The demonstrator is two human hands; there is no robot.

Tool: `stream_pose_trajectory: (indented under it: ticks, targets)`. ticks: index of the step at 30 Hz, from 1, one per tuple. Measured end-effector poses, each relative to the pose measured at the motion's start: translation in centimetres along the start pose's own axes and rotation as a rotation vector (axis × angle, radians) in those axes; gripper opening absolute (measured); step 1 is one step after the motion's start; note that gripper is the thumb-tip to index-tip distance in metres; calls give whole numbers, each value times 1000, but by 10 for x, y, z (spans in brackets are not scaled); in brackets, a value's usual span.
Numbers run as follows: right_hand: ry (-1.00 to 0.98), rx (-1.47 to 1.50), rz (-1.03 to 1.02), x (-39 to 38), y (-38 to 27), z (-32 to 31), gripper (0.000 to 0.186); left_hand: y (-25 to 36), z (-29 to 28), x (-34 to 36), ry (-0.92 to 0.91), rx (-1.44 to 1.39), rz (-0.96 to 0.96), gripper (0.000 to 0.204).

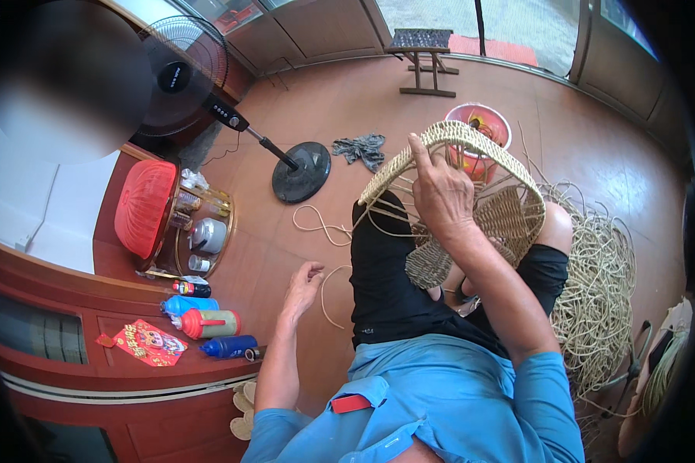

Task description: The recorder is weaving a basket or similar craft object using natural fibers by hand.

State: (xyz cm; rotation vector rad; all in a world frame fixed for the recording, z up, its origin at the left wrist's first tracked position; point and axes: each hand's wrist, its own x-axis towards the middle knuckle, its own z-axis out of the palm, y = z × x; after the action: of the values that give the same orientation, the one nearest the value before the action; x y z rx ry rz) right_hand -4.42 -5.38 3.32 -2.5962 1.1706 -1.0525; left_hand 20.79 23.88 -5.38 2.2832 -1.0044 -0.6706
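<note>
A half-woven straw basket (508, 220), with a braided rim and bare spokes, rests between my knees. My right hand (444, 193) is over its near opening, index finger stretched up across the rim, the other fingers curled; what they grip is hidden. My left hand (305, 282) hangs to the left of my dark-trousered leg, fingers loosely bent and apart, beside a loose pale cord (330, 320) that lies in loops at the floor.
Coiled cord (594, 309) heaps right of me. A red tub (477, 116), dark cloth (359, 150) and wooden stool (421, 38) stand or lie ahead. Left are a standing fan (301, 172), a small cart (225, 204) with kettle, and flasks (208, 324) on a red cabinet.
</note>
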Motion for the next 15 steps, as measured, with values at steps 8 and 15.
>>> stream_pose_trajectory:
  ticks: [8, 15]
  targets:
    - [-49, 150, 77, 1, 0, -8, 71, 93, 19, -11, 73, -174, 134, 28]
    - [133, 332, 67, -10, -4, 10, 67, 206, 50, 5, 221, -281, 361, 19]
